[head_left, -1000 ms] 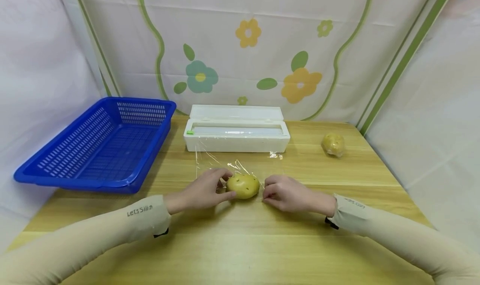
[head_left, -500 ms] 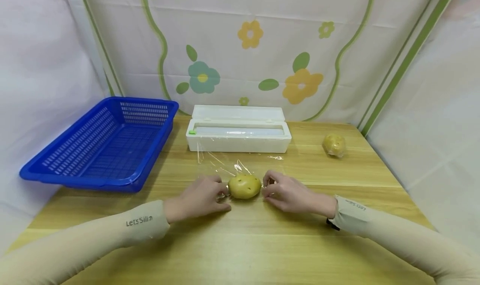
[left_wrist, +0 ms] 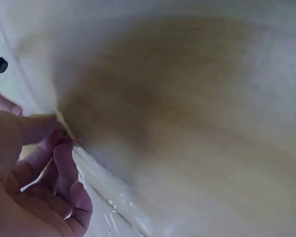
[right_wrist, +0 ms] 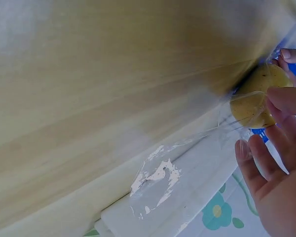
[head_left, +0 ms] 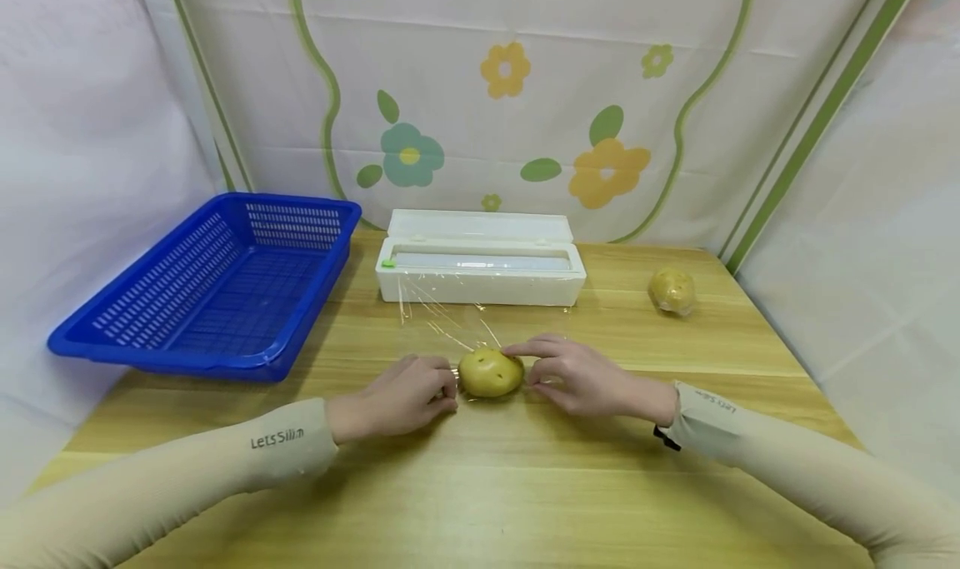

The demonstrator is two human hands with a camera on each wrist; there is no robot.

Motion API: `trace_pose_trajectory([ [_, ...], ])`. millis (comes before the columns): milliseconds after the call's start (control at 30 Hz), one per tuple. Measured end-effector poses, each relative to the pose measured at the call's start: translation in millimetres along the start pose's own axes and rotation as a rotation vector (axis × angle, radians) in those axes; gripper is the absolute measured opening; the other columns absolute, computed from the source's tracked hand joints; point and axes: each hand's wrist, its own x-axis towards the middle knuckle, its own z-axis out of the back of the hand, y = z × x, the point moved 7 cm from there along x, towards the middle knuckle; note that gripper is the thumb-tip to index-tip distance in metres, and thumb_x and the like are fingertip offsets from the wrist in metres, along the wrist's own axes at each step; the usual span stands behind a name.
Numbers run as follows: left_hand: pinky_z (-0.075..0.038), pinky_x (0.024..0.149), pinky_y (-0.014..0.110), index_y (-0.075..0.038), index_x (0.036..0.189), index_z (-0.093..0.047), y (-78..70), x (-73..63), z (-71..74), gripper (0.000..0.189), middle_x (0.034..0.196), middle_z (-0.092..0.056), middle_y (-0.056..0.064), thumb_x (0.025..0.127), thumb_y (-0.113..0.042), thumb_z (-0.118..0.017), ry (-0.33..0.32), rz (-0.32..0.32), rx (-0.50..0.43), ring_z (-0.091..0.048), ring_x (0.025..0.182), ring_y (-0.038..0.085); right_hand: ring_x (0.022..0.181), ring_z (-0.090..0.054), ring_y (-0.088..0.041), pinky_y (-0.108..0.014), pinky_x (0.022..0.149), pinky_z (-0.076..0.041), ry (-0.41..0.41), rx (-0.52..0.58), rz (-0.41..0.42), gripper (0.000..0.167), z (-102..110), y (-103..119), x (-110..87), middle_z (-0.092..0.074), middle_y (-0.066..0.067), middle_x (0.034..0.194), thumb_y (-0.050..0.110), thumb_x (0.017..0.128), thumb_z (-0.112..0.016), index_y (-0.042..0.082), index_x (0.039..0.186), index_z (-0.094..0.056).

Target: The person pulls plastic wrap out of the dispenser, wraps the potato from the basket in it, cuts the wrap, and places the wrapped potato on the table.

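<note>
The left hand (head_left: 412, 392) pinches clear film (right_wrist: 158, 181) just beside the potato (head_left: 491, 375), its fingers curled; the right hand (head_left: 573, 377) has just brought a fingertip onto the potato's far right edge, fingers loosely spread (whether its thumb grips film, I cannot tell). Seemingly, the wrap is being drawn in. The potato lies between them; beyond it stands the white box (head_left: 480, 287).

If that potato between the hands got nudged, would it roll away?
Perhaps a little: the potato looks rounded, though longer than wide, so it might wobble. The left hand and right hand, one on either side, would likely block it.
</note>
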Motion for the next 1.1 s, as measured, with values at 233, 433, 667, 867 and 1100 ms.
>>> trace_pose_trajectory([
  [233, -0.045, 0.063, 0.028, -0.021, 0.076, -0.066, -1.2, 1.5, -4.0, 0.015, 0.077, -0.055, -0.010, 0.087, -0.016, -0.075, 0.007, -0.027, 0.020, -0.049, 0.067, 0.004, 0.120, -0.054, -0.023, -0.039, 0.098, -0.046, 0.000, 0.016, -0.016, 0.013, 1, -1, 3.6, -0.058, -0.009, 0.135, -0.001, 0.078, -0.078, 0.008, 0.081, -0.068],
  [433, -0.046, 0.068, 0.036, -0.019, 0.082, -0.061, 2.0, -0.5, -5.4, 0.013, 0.081, -0.054, -0.009, 0.093, -0.014, -0.067, 0.020, 0.005, 0.096, -0.053, 0.070, 0.008, 0.119, -0.055, -0.023, -0.038, 0.096, -0.047, 0.013, 0.032, -0.026, 0.013, 1, -2, 7.4, -0.059, -0.009, 0.133, -0.001, 0.080, -0.075, 0.008, 0.078, -0.066],
  [667, -0.048, 0.066, 0.033, -0.015, 0.085, -0.062, 5.3, -2.0, 7.1, 0.009, 0.080, -0.057, -0.009, 0.092, -0.011, -0.067, -0.047, 0.052, 0.048, -0.054, 0.068, 0.008, 0.119, -0.056, -0.023, -0.037, 0.095, -0.047, 0.022, 0.080, -0.055, 0.016, 3, -6, 12.6, -0.061, -0.010, 0.129, 0.000, 0.082, -0.071, 0.012, 0.078, -0.062],
  [867, -0.050, 0.071, 0.032, -0.011, 0.096, -0.063, 4.5, -2.2, 19.5, 0.015, 0.093, -0.061, -0.002, 0.090, -0.022, -0.071, -0.141, 0.065, 0.031, -0.057, 0.080, 0.011, 0.112, -0.061, -0.021, -0.030, 0.085, -0.052, 0.031, 0.173, -0.104, 0.015, 3, -11, 15.3, -0.063, -0.008, 0.126, -0.002, 0.082, -0.069, 0.012, 0.079, -0.063],
  [1100, -0.043, 0.098, 0.044, -0.007, 0.136, -0.049, -5.6, 11.7, 10.6, 0.089, 0.131, -0.050, 0.008, 0.072, -0.061, -0.079, -0.083, 0.065, 0.112, -0.049, 0.118, 0.026, 0.100, -0.064, -0.018, -0.029, 0.073, -0.056, 0.036, 0.275, -0.174, 0.020, 4, -18, 18.7, -0.065, -0.009, 0.122, -0.004, 0.081, -0.066, 0.015, 0.077, -0.061],
])
